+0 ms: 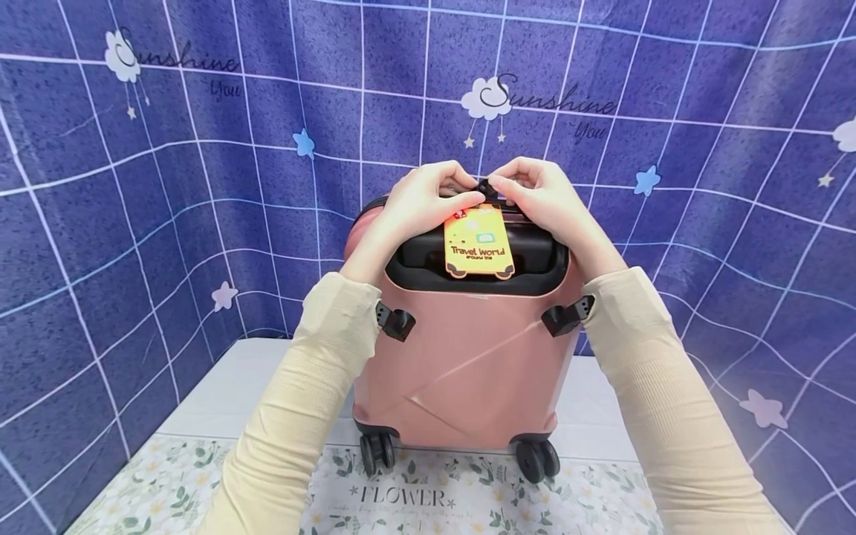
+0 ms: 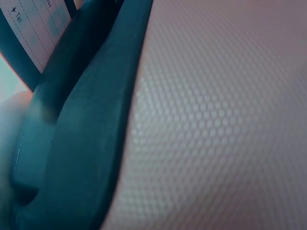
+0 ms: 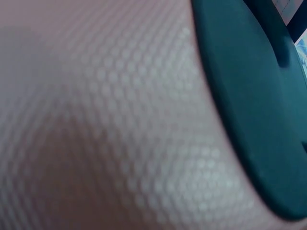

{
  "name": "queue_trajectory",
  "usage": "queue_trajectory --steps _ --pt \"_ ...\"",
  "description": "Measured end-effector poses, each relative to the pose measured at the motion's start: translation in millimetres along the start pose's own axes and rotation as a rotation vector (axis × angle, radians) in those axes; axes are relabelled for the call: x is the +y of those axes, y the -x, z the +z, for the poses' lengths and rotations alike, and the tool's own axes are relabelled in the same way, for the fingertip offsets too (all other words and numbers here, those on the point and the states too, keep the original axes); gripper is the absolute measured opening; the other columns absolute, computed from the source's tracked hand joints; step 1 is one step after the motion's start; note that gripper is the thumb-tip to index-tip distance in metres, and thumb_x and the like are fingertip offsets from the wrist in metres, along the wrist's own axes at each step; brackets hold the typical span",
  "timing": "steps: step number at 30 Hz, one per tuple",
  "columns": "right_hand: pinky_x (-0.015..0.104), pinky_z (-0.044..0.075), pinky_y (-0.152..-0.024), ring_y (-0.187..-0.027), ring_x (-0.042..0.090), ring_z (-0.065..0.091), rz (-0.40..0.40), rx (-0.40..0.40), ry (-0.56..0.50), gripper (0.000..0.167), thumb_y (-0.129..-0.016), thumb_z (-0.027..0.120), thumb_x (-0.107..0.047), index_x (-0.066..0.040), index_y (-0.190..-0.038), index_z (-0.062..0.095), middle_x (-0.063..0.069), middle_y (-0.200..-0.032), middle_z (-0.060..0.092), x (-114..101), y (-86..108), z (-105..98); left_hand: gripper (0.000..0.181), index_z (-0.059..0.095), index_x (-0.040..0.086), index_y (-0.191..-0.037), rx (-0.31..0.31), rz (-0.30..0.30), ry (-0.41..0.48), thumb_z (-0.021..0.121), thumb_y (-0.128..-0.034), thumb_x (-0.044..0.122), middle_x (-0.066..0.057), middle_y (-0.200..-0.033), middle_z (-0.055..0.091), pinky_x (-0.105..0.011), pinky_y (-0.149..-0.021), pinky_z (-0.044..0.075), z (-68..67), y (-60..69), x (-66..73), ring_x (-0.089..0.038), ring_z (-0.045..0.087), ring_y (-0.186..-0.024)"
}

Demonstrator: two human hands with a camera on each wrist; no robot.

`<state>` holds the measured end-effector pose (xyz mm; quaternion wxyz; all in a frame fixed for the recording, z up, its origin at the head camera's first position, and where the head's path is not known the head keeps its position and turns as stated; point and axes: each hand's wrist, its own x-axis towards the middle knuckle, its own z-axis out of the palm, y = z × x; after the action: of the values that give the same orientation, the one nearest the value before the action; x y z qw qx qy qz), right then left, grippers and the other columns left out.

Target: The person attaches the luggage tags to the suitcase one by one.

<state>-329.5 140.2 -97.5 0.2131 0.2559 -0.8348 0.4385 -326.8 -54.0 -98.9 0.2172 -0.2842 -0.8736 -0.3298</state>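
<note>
A pink hard-shell suitcase [image 1: 468,364] stands upright on its wheels in the head view. From its black top handle [image 1: 417,253] hangs a yellow luggage tag [image 1: 478,241] printed "Travel World". Above the tag, my left hand [image 1: 428,197] and right hand [image 1: 547,199] meet at the tag's black strap [image 1: 487,189], each pinching it between thumb and fingers. In the left wrist view the tag's lined back [image 2: 41,28] shows beside the handle. The right wrist view holds mostly the suitcase's dimpled shell [image 3: 120,120] and the black handle surround [image 3: 249,115].
The suitcase's wheels [image 1: 533,461] rest on a white surface with a floral "FLOWER" mat [image 1: 180,475] in front. A blue gridded cloth [image 1: 401,89] with clouds and stars hangs close behind and on both sides. Black wrist mounts [image 1: 396,322] sit at both cuffs, near the suitcase's front.
</note>
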Motion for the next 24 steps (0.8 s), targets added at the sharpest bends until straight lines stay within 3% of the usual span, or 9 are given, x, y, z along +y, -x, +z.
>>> queue_trajectory --steps 9,16,24 --pt "0.020 0.044 -0.074 -0.081 0.008 0.055 0.009 -0.034 -0.016 0.031 -0.093 0.058 -0.031 -0.008 -0.111 0.066 -0.007 -0.092 0.067 -3.6 2.8 -0.9 0.027 0.066 0.019 -0.105 0.002 0.001 -0.001 0.066 -0.0864 0.039 0.005 -0.109 0.069 -0.028 -0.097 0.043 0.4 0.0 -0.4 -0.005 0.064 -0.101" --pt "0.019 0.041 -0.062 -0.066 0.006 0.051 -0.001 -0.022 -0.050 0.022 -0.091 0.062 -0.024 -0.006 -0.102 0.066 -0.005 -0.071 0.062 -2.2 2.8 0.5 0.026 0.066 0.020 -0.105 0.000 0.005 0.003 0.067 -0.0857 0.038 0.006 -0.107 0.070 -0.029 -0.096 0.043 0.9 1.1 -0.8 -0.004 0.065 -0.100" --pt "0.018 0.041 -0.060 -0.063 0.002 0.053 0.002 -0.025 -0.060 0.013 -0.091 0.061 -0.021 -0.008 -0.093 0.064 -0.011 -0.069 0.062 -2.8 1.1 0.7 0.027 0.066 0.022 -0.106 -0.002 0.007 -0.008 0.066 -0.0857 0.039 0.007 -0.108 0.070 -0.028 -0.096 0.043 0.6 0.8 0.0 -0.003 0.065 -0.100"
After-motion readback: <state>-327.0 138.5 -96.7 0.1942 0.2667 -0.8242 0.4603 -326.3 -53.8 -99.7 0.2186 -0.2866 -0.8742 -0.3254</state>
